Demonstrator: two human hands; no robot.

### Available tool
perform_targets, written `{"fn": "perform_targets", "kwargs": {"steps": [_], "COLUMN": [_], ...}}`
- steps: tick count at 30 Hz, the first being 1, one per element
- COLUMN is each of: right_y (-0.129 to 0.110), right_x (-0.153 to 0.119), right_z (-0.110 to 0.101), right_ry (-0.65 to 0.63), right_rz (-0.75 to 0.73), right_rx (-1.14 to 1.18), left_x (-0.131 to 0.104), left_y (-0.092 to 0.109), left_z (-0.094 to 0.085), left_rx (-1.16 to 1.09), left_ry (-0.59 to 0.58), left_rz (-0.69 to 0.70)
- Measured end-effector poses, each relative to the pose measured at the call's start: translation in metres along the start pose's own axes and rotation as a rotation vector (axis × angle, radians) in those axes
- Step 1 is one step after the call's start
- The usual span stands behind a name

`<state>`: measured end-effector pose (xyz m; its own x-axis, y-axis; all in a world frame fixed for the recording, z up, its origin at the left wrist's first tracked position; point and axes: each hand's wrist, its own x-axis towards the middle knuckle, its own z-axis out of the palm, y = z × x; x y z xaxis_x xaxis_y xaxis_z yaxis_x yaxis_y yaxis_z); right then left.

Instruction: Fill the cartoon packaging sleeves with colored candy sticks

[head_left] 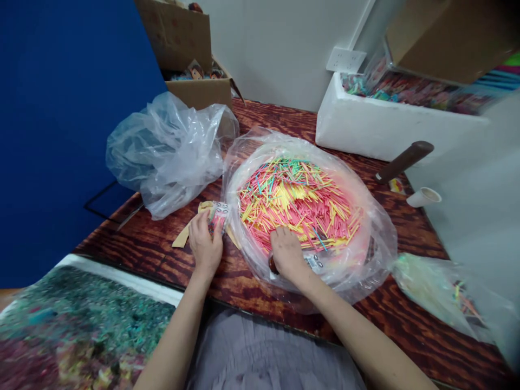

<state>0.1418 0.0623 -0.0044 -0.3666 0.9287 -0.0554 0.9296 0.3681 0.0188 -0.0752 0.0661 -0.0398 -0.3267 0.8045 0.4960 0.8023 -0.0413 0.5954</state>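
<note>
My left hand rests at the near left of the bag, its fingers closed round a small clear packet with pink sticks and printed ovals. Beneath that packet lie tan strips. At the near rim of a large clear plastic bag, my right hand is curled into a fist on a packet with a barcode label. A dark brown round end pokes out beside this fist. Thin pink, yellow, green and blue sticks fill the bag. My right fingertips are hidden.
A crumpled clear bag and a cardboard box stand back left. At right are a white foam box, a brown cylinder, a paper cup and another plastic bag. Coloured shreds lie lower left.
</note>
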Motion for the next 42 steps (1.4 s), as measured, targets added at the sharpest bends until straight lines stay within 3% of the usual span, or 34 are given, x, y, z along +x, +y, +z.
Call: {"fn": "perform_targets", "kwargs": {"steps": [6, 10, 15, 19, 22, 25, 29, 31, 36, 42], "right_y": [0.026, 0.051, 0.079, 0.084, 0.075, 0.063, 0.053, 0.054, 0.062, 0.061], "right_x": [0.002, 0.007, -0.013, -0.034, -0.042, -0.047, -0.051, -0.052, -0.060, -0.075], "right_z": [0.000, -0.001, 0.000, 0.003, 0.009, 0.019, 0.033, 0.034, 0.029, 0.038], "right_ry": [0.074, 0.047, -0.109, -0.188, -0.172, -0.072, 0.038, 0.044, 0.141, 0.168], "right_rz": [0.131, 0.251, 0.247, 0.243, 0.236, 0.196, 0.142, 0.125, 0.137, 0.137], "right_rx": [0.256, 0.756, 1.585, 1.841, 1.883, 1.838, 1.678, 1.646, 1.613, 1.412], "left_x": [-0.046, -0.066, -0.066, -0.056, -0.049, -0.049, -0.056, -0.059, -0.067, -0.079], "left_y": [0.042, 0.062, 0.078, 0.097, 0.115, 0.130, 0.137, 0.137, 0.129, 0.116], "left_z": [-0.015, -0.015, -0.014, -0.005, 0.009, 0.028, 0.045, 0.046, 0.038, 0.038], "left_rx": [-0.125, -0.244, -0.373, -0.435, -0.477, -0.496, -0.514, -0.538, -0.517, -0.149], "left_ry": [-0.141, -0.299, -0.394, -0.438, -0.442, -0.449, -0.616, -0.676, -0.610, -0.792], "left_rz": [0.075, 0.073, 0.072, 0.084, 0.113, 0.181, 0.329, 0.308, 0.153, 0.388]}}
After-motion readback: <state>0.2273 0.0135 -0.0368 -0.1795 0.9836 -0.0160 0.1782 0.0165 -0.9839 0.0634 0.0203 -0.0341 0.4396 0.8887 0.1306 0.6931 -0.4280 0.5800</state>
